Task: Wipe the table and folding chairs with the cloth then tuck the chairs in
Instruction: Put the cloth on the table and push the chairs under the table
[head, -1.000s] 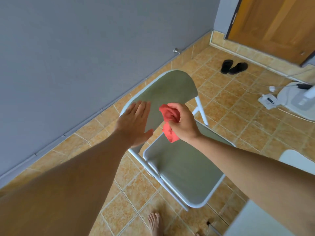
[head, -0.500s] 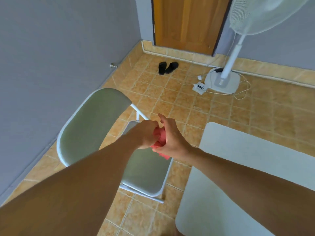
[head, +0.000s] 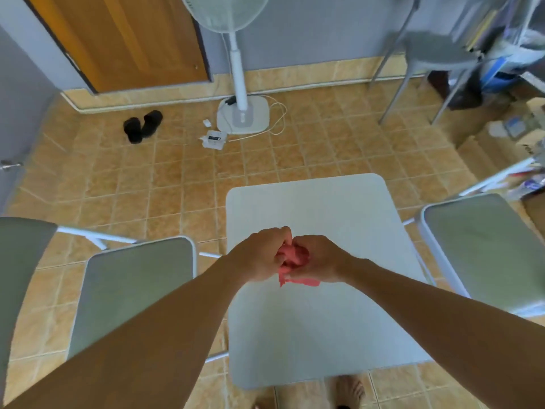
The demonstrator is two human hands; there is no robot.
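Left hand (head: pixel 259 255), right hand (head: pixel 320 261) now over table (head: pixel 309 335), cloth (head: pixel 295 256) half-hidden between

A room in a home: tan tiled floor (head: pixel 309 149), wooden door (head: pixel 126 39), black slippers (head: pixel 143 125), a standing fan (head: pixel 239 93), folding chairs (head: pixel 132 290) beside a small worktop (head: pixel 318 202).

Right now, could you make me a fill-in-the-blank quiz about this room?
The left hand and right hand together hold a crumpled red ____.
Beneath them is the white ____.
The slippers on the floor are coloured ____.
The standing fan is beside the wooden ____.
Missing words: cloth, table, black, door.
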